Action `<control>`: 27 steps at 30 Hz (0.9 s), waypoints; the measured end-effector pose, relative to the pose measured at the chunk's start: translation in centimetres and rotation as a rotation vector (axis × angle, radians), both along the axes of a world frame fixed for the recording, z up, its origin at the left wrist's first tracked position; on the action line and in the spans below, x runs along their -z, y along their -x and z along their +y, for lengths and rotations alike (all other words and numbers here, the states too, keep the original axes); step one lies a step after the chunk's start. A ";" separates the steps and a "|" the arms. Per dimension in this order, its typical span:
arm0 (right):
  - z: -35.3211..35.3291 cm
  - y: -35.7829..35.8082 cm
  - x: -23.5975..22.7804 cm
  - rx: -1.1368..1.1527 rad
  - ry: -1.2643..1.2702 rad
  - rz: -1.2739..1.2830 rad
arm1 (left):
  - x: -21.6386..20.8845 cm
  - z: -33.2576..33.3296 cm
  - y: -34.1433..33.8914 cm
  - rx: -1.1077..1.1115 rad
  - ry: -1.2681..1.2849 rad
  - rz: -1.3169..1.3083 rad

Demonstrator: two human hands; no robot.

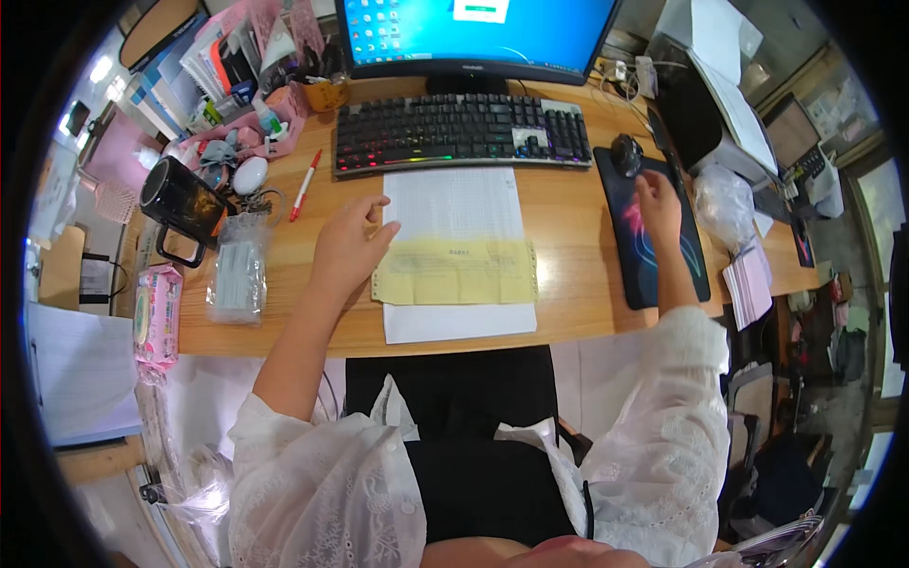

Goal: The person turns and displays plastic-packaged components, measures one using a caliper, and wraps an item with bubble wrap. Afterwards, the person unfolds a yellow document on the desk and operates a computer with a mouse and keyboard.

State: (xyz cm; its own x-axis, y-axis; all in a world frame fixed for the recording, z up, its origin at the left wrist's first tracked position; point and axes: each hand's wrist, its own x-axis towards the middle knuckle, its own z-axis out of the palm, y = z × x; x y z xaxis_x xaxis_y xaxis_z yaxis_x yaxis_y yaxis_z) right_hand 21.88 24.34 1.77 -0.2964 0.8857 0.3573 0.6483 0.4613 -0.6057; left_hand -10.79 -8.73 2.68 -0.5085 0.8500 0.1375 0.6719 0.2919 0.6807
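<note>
My left hand (352, 241) hovers at the left edge of the papers, thumb and forefinger apart, holding nothing. Beneath it a yellow printed form (464, 275) with perforated side strips lies across a white printed sheet (453, 204). My right hand (660, 206) is over the dark mouse pad (653, 275), its fingers bent together with nothing visible in them. Just beyond its fingertips stands a black mouse (626, 154), apart from the hand. Behind the papers is a black keyboard (445, 133) with coloured backlighting.
A monitor (473, 43) stands at the back. On the left are a dark mug (182, 204), a clear plastic packet (239, 275), a pink wipes pack (157, 312), a red-and-white pen (305, 186) and a pink organiser (284, 128). A printer (720, 104) and plastic bag (725, 206) are on the right.
</note>
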 end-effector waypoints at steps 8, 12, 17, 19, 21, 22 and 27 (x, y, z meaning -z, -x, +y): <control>7.6 6.0 4.5 0.235 -0.226 -0.176 | 3.0 3.5 6.6 -0.366 -0.542 0.195; 6.1 3.4 3.4 0.071 -0.200 -0.142 | 3.8 3.8 7.4 -0.495 -0.493 0.036; 3.3 2.0 3.7 0.064 -0.315 -0.305 | 5.9 4.9 9.4 -0.446 -0.695 -0.223; 3.3 2.2 3.8 0.082 -0.328 -0.305 | 5.7 5.1 9.3 -0.447 -0.688 -0.252; 3.5 2.3 3.9 0.096 -0.339 -0.305 | 5.6 5.1 9.3 -0.453 -0.678 -0.277; 3.6 2.2 3.8 0.079 -0.344 -0.296 | 5.7 5.0 9.5 -0.477 -0.654 -0.280; 3.6 2.7 4.0 0.051 -0.315 -0.274 | 6.3 4.6 10.5 -0.523 -0.582 -0.320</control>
State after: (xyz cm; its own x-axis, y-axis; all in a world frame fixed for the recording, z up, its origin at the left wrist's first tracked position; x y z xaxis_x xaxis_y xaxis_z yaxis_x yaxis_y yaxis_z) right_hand 19.20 27.92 -2.24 -0.3770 0.7617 0.5270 0.7926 0.5597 -0.2419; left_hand -21.24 -4.15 -3.62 -0.9056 0.3327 0.2630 0.2972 0.0553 0.9532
